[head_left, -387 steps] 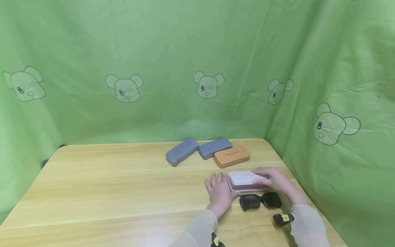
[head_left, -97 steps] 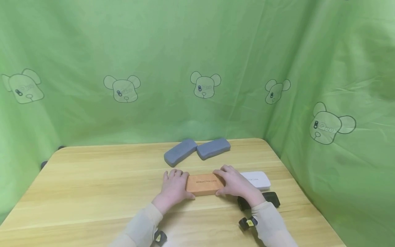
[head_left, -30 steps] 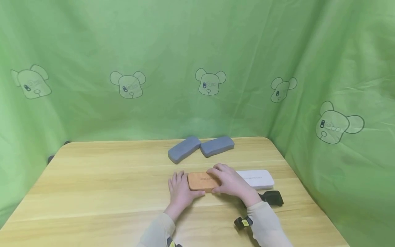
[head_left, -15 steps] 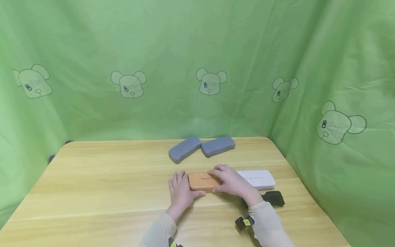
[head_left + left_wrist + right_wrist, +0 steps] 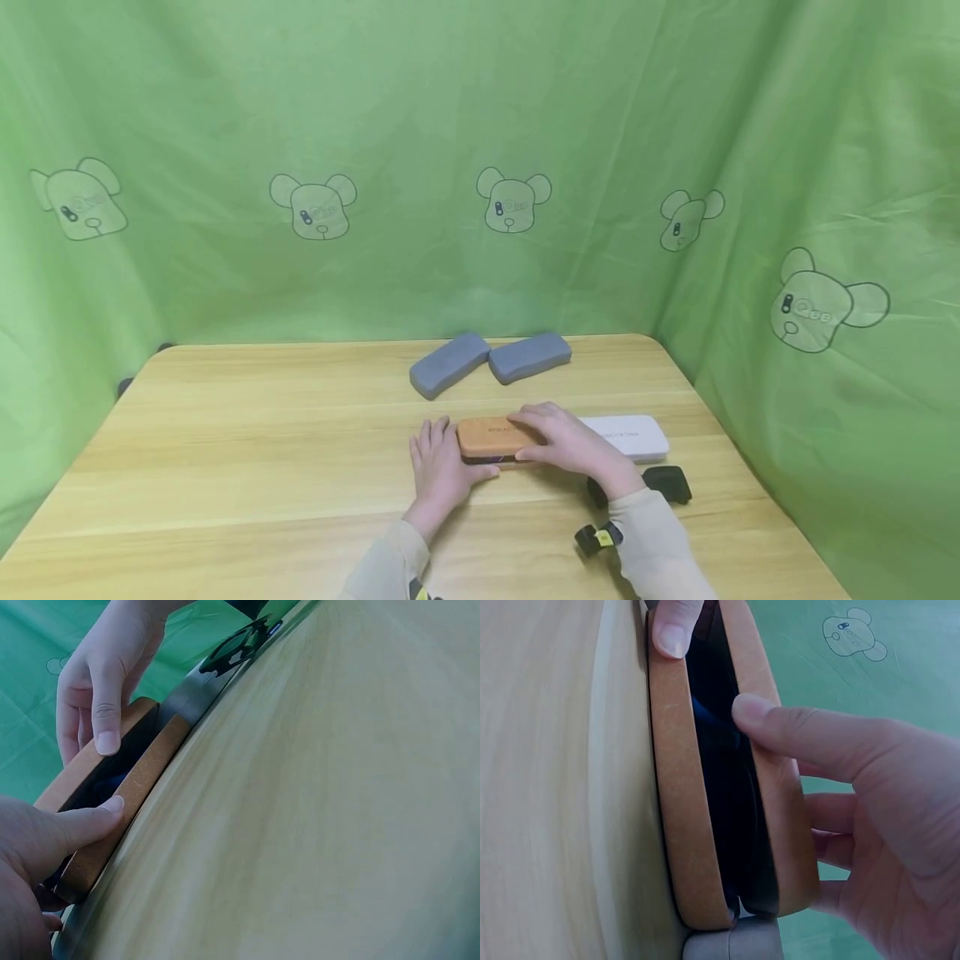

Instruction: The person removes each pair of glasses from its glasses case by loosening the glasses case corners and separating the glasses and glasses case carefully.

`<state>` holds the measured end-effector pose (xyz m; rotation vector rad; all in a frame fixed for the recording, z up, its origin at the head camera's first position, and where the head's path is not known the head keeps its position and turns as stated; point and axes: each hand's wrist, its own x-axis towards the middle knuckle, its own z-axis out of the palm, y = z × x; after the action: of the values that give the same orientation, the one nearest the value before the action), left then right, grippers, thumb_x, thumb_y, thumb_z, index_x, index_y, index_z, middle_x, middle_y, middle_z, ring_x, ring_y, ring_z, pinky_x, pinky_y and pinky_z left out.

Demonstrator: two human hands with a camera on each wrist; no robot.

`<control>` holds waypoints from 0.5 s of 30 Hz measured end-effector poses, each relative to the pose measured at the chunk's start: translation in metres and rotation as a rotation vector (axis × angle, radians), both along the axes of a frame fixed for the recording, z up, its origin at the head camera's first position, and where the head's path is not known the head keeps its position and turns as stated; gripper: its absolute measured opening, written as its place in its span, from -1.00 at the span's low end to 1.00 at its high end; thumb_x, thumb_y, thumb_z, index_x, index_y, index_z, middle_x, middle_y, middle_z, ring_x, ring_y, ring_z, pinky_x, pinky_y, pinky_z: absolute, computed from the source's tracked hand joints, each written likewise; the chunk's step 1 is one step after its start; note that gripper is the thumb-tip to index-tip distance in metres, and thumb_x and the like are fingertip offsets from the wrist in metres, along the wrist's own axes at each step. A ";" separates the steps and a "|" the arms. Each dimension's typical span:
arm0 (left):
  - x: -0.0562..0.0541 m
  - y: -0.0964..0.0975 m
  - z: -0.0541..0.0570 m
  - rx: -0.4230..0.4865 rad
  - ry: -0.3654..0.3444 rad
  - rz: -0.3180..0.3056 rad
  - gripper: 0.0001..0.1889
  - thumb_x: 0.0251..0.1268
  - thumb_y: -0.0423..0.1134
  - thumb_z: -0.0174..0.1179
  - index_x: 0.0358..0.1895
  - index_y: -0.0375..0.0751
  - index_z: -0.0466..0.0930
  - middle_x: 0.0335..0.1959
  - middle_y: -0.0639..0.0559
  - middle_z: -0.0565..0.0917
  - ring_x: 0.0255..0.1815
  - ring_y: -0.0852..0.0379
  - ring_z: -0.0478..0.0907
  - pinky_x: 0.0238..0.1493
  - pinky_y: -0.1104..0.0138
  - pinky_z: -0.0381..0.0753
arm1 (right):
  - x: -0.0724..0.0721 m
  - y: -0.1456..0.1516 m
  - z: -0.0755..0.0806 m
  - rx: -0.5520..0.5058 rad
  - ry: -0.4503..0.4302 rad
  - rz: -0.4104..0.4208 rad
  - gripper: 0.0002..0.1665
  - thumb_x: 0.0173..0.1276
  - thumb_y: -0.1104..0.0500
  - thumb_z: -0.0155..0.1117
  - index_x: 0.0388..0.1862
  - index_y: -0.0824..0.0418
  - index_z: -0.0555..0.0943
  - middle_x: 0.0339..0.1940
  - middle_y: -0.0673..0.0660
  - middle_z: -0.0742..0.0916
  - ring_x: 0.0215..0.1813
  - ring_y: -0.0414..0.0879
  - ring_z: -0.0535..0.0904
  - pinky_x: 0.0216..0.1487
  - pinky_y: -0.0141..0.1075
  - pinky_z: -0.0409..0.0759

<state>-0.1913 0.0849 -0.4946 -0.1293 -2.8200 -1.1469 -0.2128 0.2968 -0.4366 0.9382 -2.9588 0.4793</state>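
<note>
An orange-brown glasses case (image 5: 483, 435) sits on the table, its lid raised part way from the base. My left hand (image 5: 438, 468) holds the left end of the base; its thumb (image 5: 94, 825) presses on the front wall in the left wrist view. My right hand (image 5: 567, 442) grips the lid, thumb on its front edge and fingers behind. Through the gap in the right wrist view shows a dark interior (image 5: 724, 772) with a bluish gleam. A closed white glasses case (image 5: 632, 435) lies directly to the right, partly behind my right hand.
Black sunglasses (image 5: 667, 483) lie in front of the white case, partly hidden by my right wrist. At the back of the wooden table (image 5: 247, 433) are two closed grey-blue glasses cases, one on the left (image 5: 450, 365) and one on the right (image 5: 530, 358). A green curtain (image 5: 412, 275) surrounds the table.
Earlier my hands were at the partly open white case, now closed. The orange case came forward from the back right. In the last half second its lid has risen in my right hand.
</note>
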 end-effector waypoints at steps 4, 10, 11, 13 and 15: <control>-0.001 0.000 0.000 -0.008 -0.007 0.001 0.01 -0.32 0.18 0.55 0.26 -0.35 0.41 0.42 -0.27 0.33 0.52 -0.35 0.05 0.53 -0.26 -0.15 | -0.001 0.001 0.001 -0.015 -0.020 -0.003 -0.34 0.29 -0.06 0.32 0.28 0.25 0.50 0.25 0.21 0.64 0.27 0.15 0.53 0.33 0.04 0.47; -0.003 0.000 -0.003 -0.011 -0.011 0.006 0.03 -0.34 0.18 0.55 0.28 -0.34 0.40 0.42 -0.26 0.33 0.52 -0.34 0.04 0.53 -0.26 -0.16 | -0.001 0.002 0.003 -0.037 -0.053 -0.019 -0.31 0.35 -0.09 0.24 0.34 0.25 0.45 0.29 0.22 0.60 0.31 0.16 0.51 0.35 0.05 0.46; -0.004 0.001 -0.003 -0.009 -0.012 0.006 0.03 -0.34 0.18 0.56 0.29 -0.34 0.40 0.42 -0.27 0.32 0.53 -0.34 0.04 0.53 -0.26 -0.17 | -0.001 0.002 0.003 -0.041 -0.054 -0.021 -0.31 0.36 -0.09 0.24 0.35 0.25 0.44 0.29 0.22 0.60 0.31 0.16 0.51 0.35 0.05 0.46; -0.004 0.001 -0.003 -0.007 -0.019 0.005 0.03 -0.33 0.17 0.56 0.30 -0.33 0.39 0.43 -0.26 0.32 0.53 -0.33 0.03 0.54 -0.25 -0.19 | -0.001 0.002 0.003 -0.045 -0.051 -0.025 -0.32 0.38 -0.09 0.22 0.35 0.25 0.44 0.29 0.22 0.60 0.30 0.16 0.52 0.34 0.05 0.47; -0.004 0.001 -0.003 -0.004 -0.016 0.004 0.04 -0.33 0.16 0.56 0.30 -0.34 0.40 0.42 -0.27 0.32 0.53 -0.34 0.03 0.53 -0.25 -0.18 | -0.001 0.003 0.003 -0.049 -0.052 -0.032 -0.33 0.40 -0.10 0.19 0.35 0.24 0.44 0.29 0.22 0.61 0.30 0.15 0.52 0.34 0.05 0.47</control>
<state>-0.1952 0.0862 -0.4979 -0.1153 -2.8350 -1.1460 -0.2135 0.2993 -0.4340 0.8854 -2.9877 0.5818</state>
